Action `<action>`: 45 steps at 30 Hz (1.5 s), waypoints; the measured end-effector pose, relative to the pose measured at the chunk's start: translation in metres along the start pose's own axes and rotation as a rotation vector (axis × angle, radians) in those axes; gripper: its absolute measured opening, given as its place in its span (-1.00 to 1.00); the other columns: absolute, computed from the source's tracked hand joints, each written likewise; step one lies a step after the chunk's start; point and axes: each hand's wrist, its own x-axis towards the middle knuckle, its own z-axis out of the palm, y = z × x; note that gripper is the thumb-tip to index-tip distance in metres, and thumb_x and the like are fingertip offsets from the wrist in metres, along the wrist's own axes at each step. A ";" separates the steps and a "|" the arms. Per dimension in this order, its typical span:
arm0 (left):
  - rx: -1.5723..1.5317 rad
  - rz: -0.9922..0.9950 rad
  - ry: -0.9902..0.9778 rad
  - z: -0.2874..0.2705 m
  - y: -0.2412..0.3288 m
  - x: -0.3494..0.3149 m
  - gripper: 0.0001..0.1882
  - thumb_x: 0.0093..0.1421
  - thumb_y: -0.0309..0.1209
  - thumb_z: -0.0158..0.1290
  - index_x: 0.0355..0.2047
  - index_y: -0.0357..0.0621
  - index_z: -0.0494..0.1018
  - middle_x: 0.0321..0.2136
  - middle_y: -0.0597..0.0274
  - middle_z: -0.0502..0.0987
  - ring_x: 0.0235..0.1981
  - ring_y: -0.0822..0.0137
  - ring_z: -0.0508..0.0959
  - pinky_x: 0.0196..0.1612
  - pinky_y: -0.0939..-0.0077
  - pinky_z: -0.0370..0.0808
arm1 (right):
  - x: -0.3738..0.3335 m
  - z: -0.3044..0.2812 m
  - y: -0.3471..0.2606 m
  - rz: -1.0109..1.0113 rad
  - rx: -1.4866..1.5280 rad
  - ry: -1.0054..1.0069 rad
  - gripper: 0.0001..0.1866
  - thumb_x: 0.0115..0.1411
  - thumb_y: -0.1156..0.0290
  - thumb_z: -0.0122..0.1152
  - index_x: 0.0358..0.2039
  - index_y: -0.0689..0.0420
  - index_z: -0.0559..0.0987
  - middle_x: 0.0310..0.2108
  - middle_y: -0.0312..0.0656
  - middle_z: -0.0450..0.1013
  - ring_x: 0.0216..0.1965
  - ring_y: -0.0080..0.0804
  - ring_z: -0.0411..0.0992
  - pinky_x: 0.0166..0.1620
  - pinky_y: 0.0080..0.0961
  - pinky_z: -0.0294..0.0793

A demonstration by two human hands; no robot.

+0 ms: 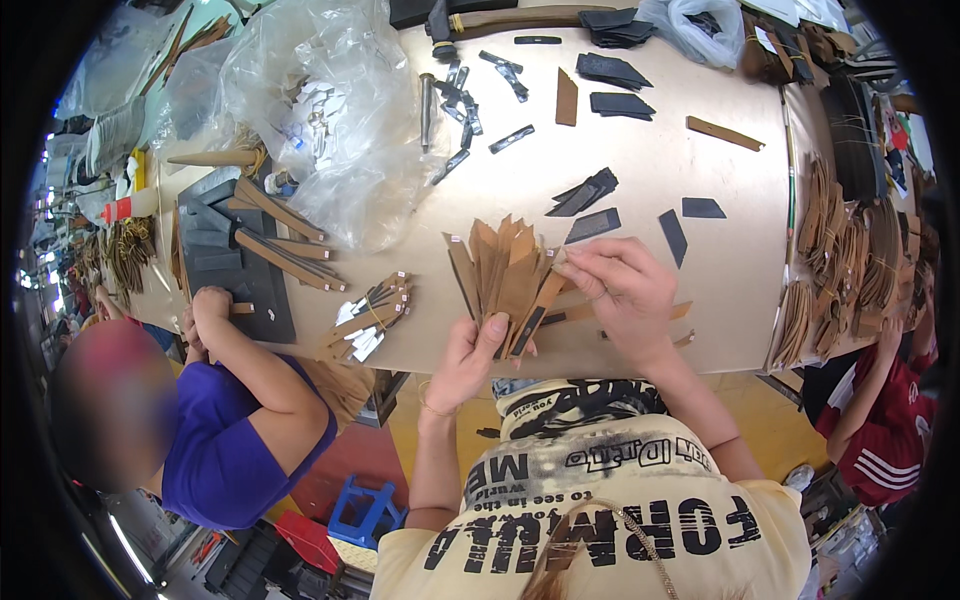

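A fanned bundle of brown leather strips (pixel 508 268) stands upright in my left hand (pixel 462 358), whose thumb presses across its lower end. Some strips have pointed tips and small white labels. My right hand (pixel 635 300) is closed in a pinch at the upper end of the rightmost leather strip (pixel 540 312), which bears a dark patch. Its fingertips partly hide that end. Behind my right hand, more brown strips (pixel 570 314) lie on the table. A banded bundle of strips with white ends (pixel 372 315) rests left of my left hand.
Black leather pieces (pixel 597 223) and dark metallic strips (pixel 465 110) are scattered across the pale table (pixel 690 320). A hammer (pixel 440 30) lies at the back, beside a clear plastic bag (pixel 310 120). A co-worker in purple (pixel 250 440) is close on my left; strip bundles (pixel 820 215) cover the right side.
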 end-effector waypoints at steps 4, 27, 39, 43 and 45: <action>0.023 -0.007 0.155 -0.009 -0.005 -0.009 -0.44 0.45 -0.07 -0.21 -0.26 -0.39 0.52 -0.41 0.09 0.61 -0.48 0.41 0.55 -0.35 0.51 0.51 | -0.018 -0.007 -0.009 0.375 0.172 -0.030 -0.82 0.06 0.51 0.43 -0.29 0.21 0.69 -0.47 -0.21 0.57 -0.51 -0.54 0.50 -0.42 -0.65 0.48; -0.274 0.166 -0.216 0.027 -0.008 0.011 -0.64 0.36 -0.19 0.03 -0.12 -0.29 0.50 -0.27 0.17 0.61 -0.29 0.45 0.57 -0.18 0.51 0.52 | -0.040 -0.042 -0.014 0.320 0.312 0.019 -0.54 0.01 0.38 0.50 -0.09 0.20 0.54 -0.25 -0.22 0.47 -0.34 -0.53 0.40 -0.30 -0.59 0.41; -0.107 0.217 0.281 0.039 -0.006 0.017 -0.65 0.29 -0.26 0.15 -0.08 -0.30 0.49 -0.36 0.33 0.56 -0.34 0.57 0.48 -0.28 0.60 0.47 | -0.003 -0.017 -0.016 0.604 0.803 -0.105 -0.63 0.17 0.56 0.34 -0.03 0.32 0.48 -0.37 -0.32 0.48 -0.42 -0.69 0.43 -0.33 -0.73 0.44; -0.135 0.219 0.378 0.013 -0.009 0.022 -0.67 0.35 -0.19 0.06 -0.19 -0.28 0.48 -0.37 0.24 0.56 -0.36 0.47 0.48 -0.31 0.53 0.43 | -0.005 -0.025 0.003 0.724 0.840 -0.140 -0.66 0.18 0.57 0.31 -0.03 0.31 0.50 -0.36 -0.30 0.49 -0.41 -0.68 0.43 -0.32 -0.71 0.46; -0.051 0.236 0.451 -0.003 -0.007 0.025 -0.66 0.37 -0.18 0.00 -0.28 -0.28 0.46 -0.45 0.16 0.53 -0.43 0.35 0.44 -0.33 0.43 0.39 | -0.005 -0.028 0.012 0.754 0.831 -0.177 -0.69 0.18 0.57 0.31 -0.07 0.31 0.52 -0.32 -0.28 0.50 -0.41 -0.66 0.44 -0.31 -0.70 0.47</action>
